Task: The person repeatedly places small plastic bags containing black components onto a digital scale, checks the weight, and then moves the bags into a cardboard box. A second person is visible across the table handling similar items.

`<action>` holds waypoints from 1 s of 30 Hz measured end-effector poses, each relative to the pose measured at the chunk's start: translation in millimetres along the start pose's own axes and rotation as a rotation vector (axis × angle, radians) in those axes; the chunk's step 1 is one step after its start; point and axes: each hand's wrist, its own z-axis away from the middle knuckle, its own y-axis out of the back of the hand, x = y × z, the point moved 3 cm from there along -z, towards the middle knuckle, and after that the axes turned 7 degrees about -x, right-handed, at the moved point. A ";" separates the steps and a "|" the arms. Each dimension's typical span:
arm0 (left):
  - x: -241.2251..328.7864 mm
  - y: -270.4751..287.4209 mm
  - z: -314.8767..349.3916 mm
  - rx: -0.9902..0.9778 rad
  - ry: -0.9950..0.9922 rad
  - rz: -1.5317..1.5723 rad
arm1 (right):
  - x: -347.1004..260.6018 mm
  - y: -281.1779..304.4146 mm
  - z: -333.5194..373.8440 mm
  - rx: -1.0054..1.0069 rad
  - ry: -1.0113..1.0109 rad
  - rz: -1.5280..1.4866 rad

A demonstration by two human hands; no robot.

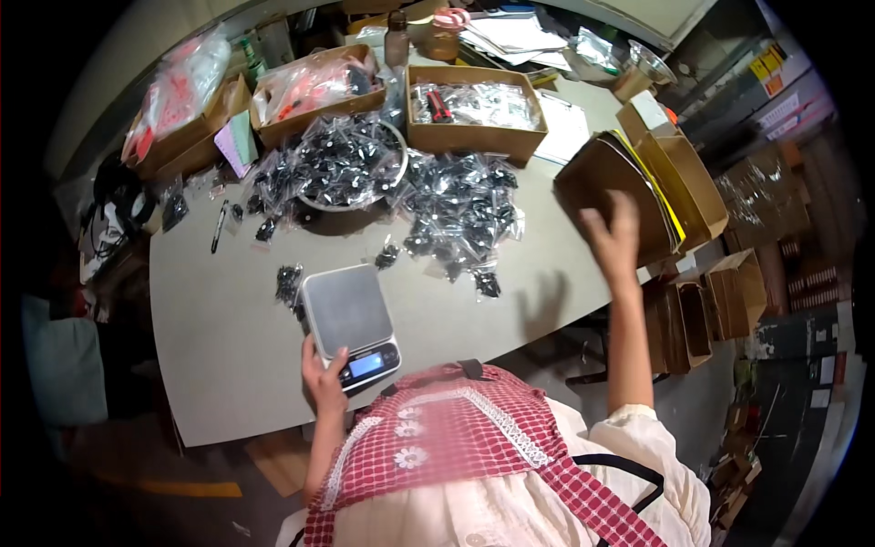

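My left hand (325, 378) grips the lower left corner of a digital scale (349, 308), with the thumb on top beside its lit display. The scale lies on the table (228, 365) with a bare grey platform. My right hand (616, 239) is raised over the right side of the table, slightly blurred, fingers apart and nothing in them. It is nearest to an upright brown cardboard box (583, 178) with a yellow sheet along its edge. Small clear bags of black parts (465, 210) are heaped beyond the scale, and one bag (289, 283) sits against its left side.
A round bowl (401, 159) overflows with similar bags. Behind stand cardboard trays of clear packets (474, 137) and pinkish-red bagged pieces (314, 87). A black pen (219, 226) lies at left. Papers (515, 41) and bottles (396, 41) fill the back. More cartons (679, 324) stand right of the table.
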 end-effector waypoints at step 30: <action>-35.6 89.1 11.2 0.219 -0.177 -0.920 | -21.8 -10.8 49.7 0.059 0.052 0.228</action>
